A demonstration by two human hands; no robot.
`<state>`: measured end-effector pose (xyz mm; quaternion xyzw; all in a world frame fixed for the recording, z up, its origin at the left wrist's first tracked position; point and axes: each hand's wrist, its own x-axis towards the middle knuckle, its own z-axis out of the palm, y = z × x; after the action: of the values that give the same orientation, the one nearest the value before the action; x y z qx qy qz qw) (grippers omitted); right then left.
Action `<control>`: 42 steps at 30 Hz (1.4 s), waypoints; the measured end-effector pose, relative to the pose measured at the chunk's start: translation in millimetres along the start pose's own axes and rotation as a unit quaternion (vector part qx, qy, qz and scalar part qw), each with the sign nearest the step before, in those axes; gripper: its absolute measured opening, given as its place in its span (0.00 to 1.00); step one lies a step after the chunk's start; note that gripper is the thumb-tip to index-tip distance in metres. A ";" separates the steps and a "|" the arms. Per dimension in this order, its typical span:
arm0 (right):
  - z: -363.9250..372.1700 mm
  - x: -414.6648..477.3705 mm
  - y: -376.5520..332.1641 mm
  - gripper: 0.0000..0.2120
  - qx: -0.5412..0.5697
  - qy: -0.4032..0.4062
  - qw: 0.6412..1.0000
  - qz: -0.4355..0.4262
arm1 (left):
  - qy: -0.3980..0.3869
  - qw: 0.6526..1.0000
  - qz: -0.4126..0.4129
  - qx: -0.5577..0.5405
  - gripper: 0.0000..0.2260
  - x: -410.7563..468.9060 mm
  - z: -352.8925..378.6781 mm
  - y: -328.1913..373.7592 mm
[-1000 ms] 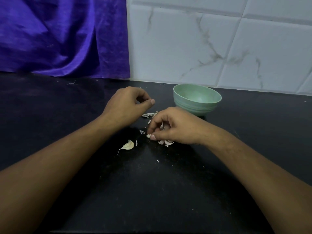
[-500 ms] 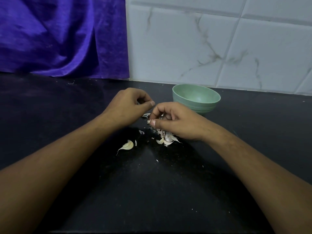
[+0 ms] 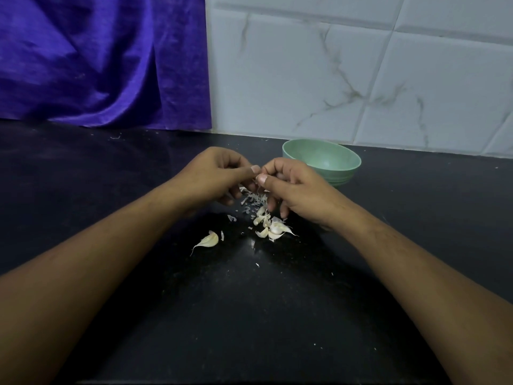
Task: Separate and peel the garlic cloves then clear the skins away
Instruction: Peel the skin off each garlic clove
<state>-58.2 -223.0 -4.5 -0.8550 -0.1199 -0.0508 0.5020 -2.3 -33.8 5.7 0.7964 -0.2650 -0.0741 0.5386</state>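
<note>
My left hand (image 3: 219, 173) and my right hand (image 3: 294, 187) meet above the black counter (image 3: 249, 315), thumbs and fingertips pinched together around something small that the fingers hide, likely a garlic clove. Below them lies a small pile of garlic cloves (image 3: 273, 227) in their skins. A single clove (image 3: 208, 240) with a thin tail lies apart to the left. Thin skin flakes (image 3: 254, 201) are scattered under the hands.
A pale green bowl (image 3: 322, 159) stands just behind my right hand, near the tiled wall (image 3: 361, 73). A purple cloth (image 3: 97, 59) hangs at the back left. Tiny skin crumbs dot the counter in front.
My right hand has lifted off the pile and moved up and left to meet my left hand. The pile of cloves it covered is now in view.
</note>
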 end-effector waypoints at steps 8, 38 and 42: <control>7.1 -1.1 -1.8 0.05 0.130 0.021 0.991 0.021 | 0.030 0.999 -0.031 -0.010 0.13 -0.6 2.0 0.0; -1.0 -2.0 -5.7 0.04 -0.156 0.156 0.973 -0.065 | 0.097 0.969 0.133 0.184 0.05 -7.2 5.7 1.8; -0.5 -3.4 -7.7 0.03 -0.117 0.162 0.978 -0.060 | 0.093 0.978 0.111 0.152 0.04 -7.1 5.9 4.3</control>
<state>-63.4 -220.3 1.6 -0.8794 -0.0813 -0.2329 0.4072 -12.2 -36.3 6.0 0.8380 -0.3085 0.1020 0.4383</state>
